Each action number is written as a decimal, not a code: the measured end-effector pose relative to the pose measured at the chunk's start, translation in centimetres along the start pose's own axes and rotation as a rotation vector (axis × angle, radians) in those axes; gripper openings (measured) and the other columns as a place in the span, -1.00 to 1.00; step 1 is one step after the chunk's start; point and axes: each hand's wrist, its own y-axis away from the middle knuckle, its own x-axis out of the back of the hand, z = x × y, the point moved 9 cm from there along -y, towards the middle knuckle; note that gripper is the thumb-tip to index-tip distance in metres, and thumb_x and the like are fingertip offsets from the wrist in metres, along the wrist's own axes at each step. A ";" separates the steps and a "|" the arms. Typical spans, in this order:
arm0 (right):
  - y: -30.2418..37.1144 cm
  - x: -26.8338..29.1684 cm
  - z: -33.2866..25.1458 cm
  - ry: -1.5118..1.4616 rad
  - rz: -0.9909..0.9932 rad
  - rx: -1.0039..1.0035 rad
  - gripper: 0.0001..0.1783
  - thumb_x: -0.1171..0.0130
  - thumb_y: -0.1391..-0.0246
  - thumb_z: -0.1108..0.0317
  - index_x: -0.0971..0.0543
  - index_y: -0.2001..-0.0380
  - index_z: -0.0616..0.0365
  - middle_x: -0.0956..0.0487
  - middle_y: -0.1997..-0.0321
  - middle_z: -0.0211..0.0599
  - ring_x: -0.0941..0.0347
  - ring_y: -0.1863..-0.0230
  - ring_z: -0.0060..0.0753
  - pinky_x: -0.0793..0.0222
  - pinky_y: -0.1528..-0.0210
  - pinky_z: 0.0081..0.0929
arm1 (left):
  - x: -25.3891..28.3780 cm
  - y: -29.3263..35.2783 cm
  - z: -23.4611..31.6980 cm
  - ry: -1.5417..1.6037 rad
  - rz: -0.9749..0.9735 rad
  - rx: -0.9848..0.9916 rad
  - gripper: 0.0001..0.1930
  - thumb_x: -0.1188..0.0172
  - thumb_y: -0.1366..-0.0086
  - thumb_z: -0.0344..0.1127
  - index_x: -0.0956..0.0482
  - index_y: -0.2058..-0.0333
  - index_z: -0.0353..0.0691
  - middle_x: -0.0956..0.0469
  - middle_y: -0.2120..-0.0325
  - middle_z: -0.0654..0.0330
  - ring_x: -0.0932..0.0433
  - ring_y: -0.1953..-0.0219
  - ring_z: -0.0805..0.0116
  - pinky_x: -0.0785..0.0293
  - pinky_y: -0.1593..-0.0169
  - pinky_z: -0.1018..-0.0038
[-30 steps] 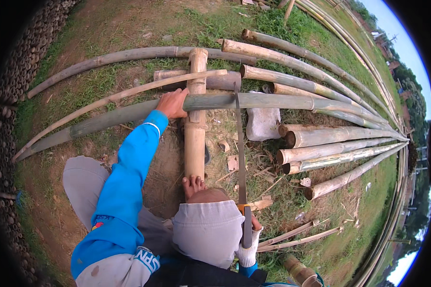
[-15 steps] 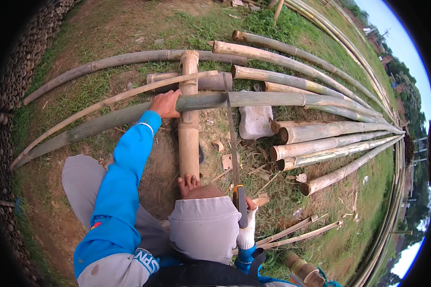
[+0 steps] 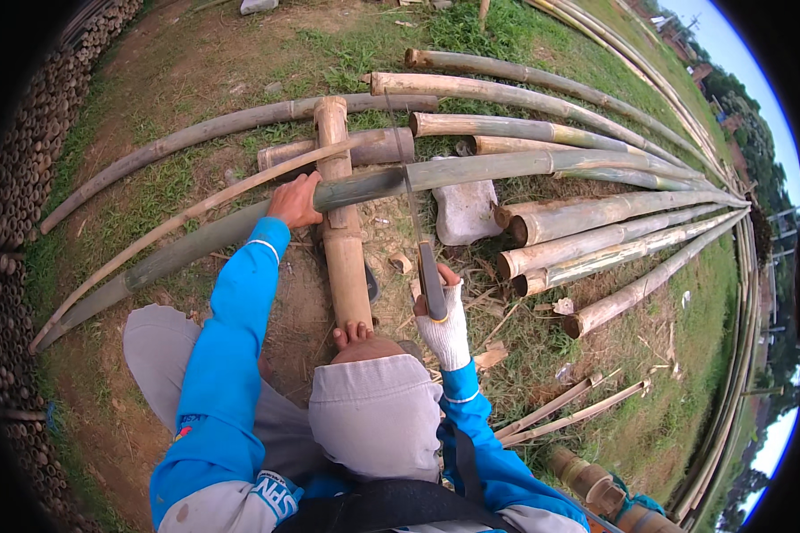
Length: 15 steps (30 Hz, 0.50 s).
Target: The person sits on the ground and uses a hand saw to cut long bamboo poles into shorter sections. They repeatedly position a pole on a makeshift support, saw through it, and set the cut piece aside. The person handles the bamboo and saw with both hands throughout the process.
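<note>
A long green bamboo pole (image 3: 364,186) lies across a thick bamboo post (image 3: 345,275) used as a rest under it. My bare left hand (image 3: 295,201) is closed around the pole just left of that post. In a fingerless-looking white glove, my right hand (image 3: 443,320) grips the dark handle of a handsaw (image 3: 410,197). The saw's blade crosses the pole to the right of the post, its tip beyond the far side. A thin split bamboo strip (image 3: 213,202) runs beside the pole at the left. My bare foot (image 3: 354,336) presses against the post's near end.
Several cut bamboo poles (image 3: 587,204) fan out on the right, beside a pale stone block (image 3: 465,213). Another bamboo pole (image 3: 213,122) lies beyond the work. Split strips (image 3: 578,409) rest on the grass at lower right. Stacked bamboo (image 3: 40,151) lines the left edge.
My right hand has pushed the saw forward, away from my body, so more blade reaches past the pole. My left hand keeps its grip. The view has shifted slightly.
</note>
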 end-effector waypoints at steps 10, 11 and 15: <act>7.5 3.7 0.2 0.033 0.013 -0.025 -0.26 -0.20 -0.14 0.65 -0.28 -0.39 0.11 -0.49 -0.04 -0.27 -0.47 0.17 -0.45 -0.49 0.01 -0.47 | 0.4 -0.4 -0.4 0.007 0.060 -0.012 -0.13 -0.64 0.12 -0.15 -0.46 -0.20 -0.14 -0.58 0.03 -0.07 -0.61 -0.02 -0.27 -0.56 -0.08 -0.13; 3.8 2.1 1.3 0.009 0.018 -0.016 -0.22 -0.20 -0.11 0.67 -0.28 -0.41 0.08 -0.51 -0.03 -0.26 -0.49 0.19 -0.45 -0.50 0.02 -0.49 | 0.2 -0.5 -0.2 0.010 0.078 -0.029 -0.13 -0.64 0.12 -0.15 -0.46 -0.21 -0.14 -0.58 0.03 -0.07 -0.61 -0.02 -0.27 -0.56 -0.07 -0.13; -8.7 -0.7 2.1 -0.122 0.042 -0.004 -0.26 -0.22 -0.13 0.66 -0.32 -0.39 0.10 -0.54 0.01 -0.23 -0.52 0.14 -0.35 -0.51 -0.03 -0.39 | -0.1 -0.9 0.8 0.056 0.043 -0.015 -0.12 -0.65 0.14 -0.16 -0.47 -0.22 -0.14 -0.59 0.02 -0.07 -0.60 -0.06 -0.26 -0.55 -0.10 -0.13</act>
